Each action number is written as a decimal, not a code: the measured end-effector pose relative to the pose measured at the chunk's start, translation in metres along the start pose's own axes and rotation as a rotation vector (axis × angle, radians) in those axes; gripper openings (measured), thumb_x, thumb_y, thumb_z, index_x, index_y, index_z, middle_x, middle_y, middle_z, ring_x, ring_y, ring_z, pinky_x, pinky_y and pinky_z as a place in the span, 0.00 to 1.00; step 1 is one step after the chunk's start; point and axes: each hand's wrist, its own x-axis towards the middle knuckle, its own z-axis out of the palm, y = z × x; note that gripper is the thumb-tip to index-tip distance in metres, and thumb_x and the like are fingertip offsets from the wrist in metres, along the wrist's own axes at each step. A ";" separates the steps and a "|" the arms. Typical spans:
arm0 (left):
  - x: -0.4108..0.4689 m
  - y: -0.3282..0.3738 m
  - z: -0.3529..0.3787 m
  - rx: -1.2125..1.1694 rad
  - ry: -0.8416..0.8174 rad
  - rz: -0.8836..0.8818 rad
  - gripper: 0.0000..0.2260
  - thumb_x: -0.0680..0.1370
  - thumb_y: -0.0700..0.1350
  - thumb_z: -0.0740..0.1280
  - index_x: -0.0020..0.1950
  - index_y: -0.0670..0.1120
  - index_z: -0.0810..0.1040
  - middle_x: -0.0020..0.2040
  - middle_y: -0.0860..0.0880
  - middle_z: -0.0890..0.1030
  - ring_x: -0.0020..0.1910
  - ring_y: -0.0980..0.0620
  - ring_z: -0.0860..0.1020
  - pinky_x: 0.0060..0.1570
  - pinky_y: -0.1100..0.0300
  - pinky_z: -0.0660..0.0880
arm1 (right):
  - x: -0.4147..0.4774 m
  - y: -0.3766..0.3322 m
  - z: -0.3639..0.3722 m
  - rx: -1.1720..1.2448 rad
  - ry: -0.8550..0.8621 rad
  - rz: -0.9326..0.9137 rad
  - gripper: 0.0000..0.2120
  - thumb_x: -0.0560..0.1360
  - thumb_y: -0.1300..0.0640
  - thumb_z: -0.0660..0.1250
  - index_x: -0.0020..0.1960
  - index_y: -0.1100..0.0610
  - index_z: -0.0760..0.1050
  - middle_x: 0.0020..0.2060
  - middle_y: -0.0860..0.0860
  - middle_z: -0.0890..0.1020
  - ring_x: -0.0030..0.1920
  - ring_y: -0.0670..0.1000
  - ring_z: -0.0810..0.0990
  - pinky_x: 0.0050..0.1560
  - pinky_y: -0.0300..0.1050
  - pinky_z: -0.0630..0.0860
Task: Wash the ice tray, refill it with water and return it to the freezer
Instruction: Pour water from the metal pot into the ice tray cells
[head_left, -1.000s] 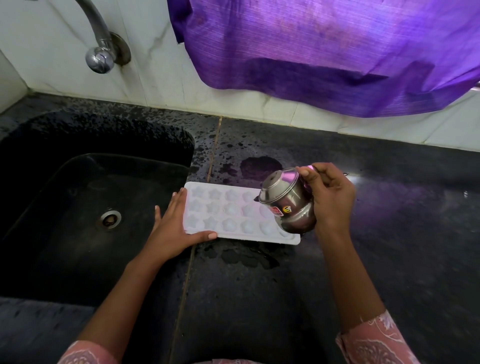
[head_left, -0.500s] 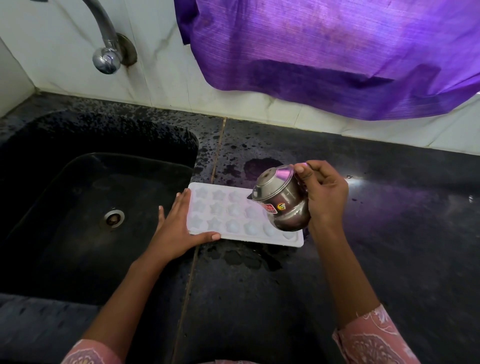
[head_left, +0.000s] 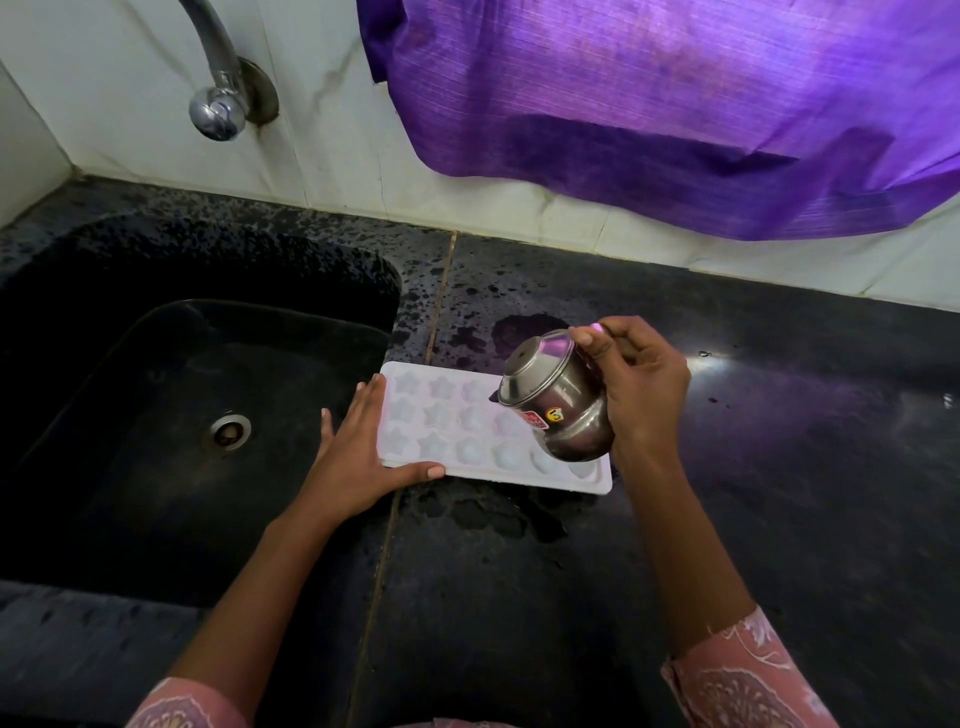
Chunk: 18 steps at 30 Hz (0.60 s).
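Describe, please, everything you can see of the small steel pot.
The steel pot is small, shiny and round-bellied, with a narrower neck, a flared rim and red and yellow stickers on its belly. The right hand grips it, tipped leftward above the right end of the white ice tray. No water stream shows.

- Ice tray (head_left: 452, 421): white, rectangular, with rows of star-shaped and round cavities. It lies flat on the dark counter (head_left: 779, 467), its left end just beside the sink (head_left: 311, 291).
- Steel pot (head_left: 558, 410): small, round-bellied, stickers on its side. It is tipped mouth-left above the tray's right half, gripped by the right hand (head_left: 639, 384).
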 end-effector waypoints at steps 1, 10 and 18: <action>0.000 0.000 0.000 -0.003 -0.002 0.001 0.55 0.60 0.72 0.65 0.77 0.51 0.41 0.78 0.53 0.46 0.71 0.64 0.40 0.68 0.52 0.30 | 0.000 -0.001 0.000 -0.009 -0.003 -0.008 0.11 0.70 0.60 0.72 0.36 0.45 0.77 0.32 0.42 0.82 0.35 0.40 0.80 0.40 0.35 0.77; 0.000 0.000 0.000 -0.019 0.009 0.002 0.57 0.59 0.73 0.66 0.77 0.51 0.42 0.78 0.54 0.46 0.71 0.65 0.40 0.69 0.53 0.30 | 0.001 -0.007 0.001 -0.031 -0.001 -0.038 0.10 0.70 0.60 0.72 0.37 0.46 0.77 0.33 0.43 0.81 0.36 0.40 0.80 0.41 0.35 0.77; 0.000 0.000 0.001 -0.013 0.012 0.001 0.58 0.57 0.76 0.64 0.77 0.52 0.42 0.78 0.55 0.47 0.71 0.65 0.40 0.69 0.53 0.30 | 0.001 -0.007 0.001 -0.028 -0.001 -0.037 0.10 0.70 0.60 0.72 0.38 0.46 0.77 0.33 0.42 0.81 0.36 0.39 0.79 0.41 0.33 0.77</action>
